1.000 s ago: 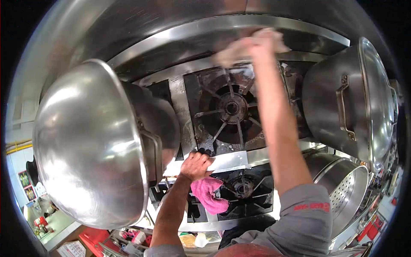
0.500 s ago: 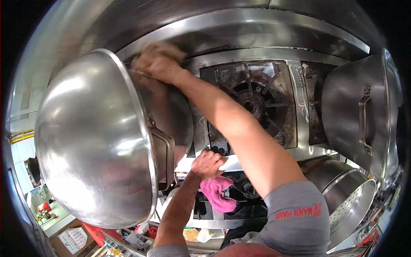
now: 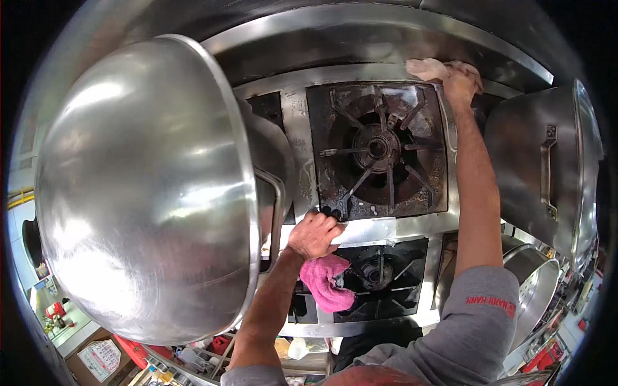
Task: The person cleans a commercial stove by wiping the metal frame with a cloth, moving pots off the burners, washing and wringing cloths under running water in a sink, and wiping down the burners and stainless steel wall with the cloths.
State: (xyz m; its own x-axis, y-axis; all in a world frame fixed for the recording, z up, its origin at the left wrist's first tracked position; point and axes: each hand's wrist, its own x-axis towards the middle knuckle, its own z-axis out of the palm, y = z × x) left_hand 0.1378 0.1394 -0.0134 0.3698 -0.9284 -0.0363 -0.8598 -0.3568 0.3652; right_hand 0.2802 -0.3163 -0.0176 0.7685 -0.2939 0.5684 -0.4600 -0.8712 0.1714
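My right hand [image 3: 458,91] reaches to the back of the stove and presses a pale cloth [image 3: 427,69] against the steel at the foot of the back panel [image 3: 360,48]. The cloth is bunched around the fingers and sticks out to the left. My left hand [image 3: 315,235] leans on the stove's front steel edge [image 3: 370,231] with its fingers curled over it, beside a small black part. Just below that hand hangs a pink cloth [image 3: 327,283]; the hand seems apart from it. Between my arms lies a blackened gas burner [image 3: 376,149] with radiating metal bars.
A huge shiny steel bowl [image 3: 141,193] stands at the left, over a pot with a loop handle [image 3: 278,199]. A large pot [image 3: 531,170] is at the right. Below it sits a perforated steamer pot [image 3: 531,283]. A lower burner [image 3: 376,273] lies nearer me.
My right hand has swept the pale cloth from the back left to the back right along the panel. The left hand stays at the front edge. The view has shifted slightly.
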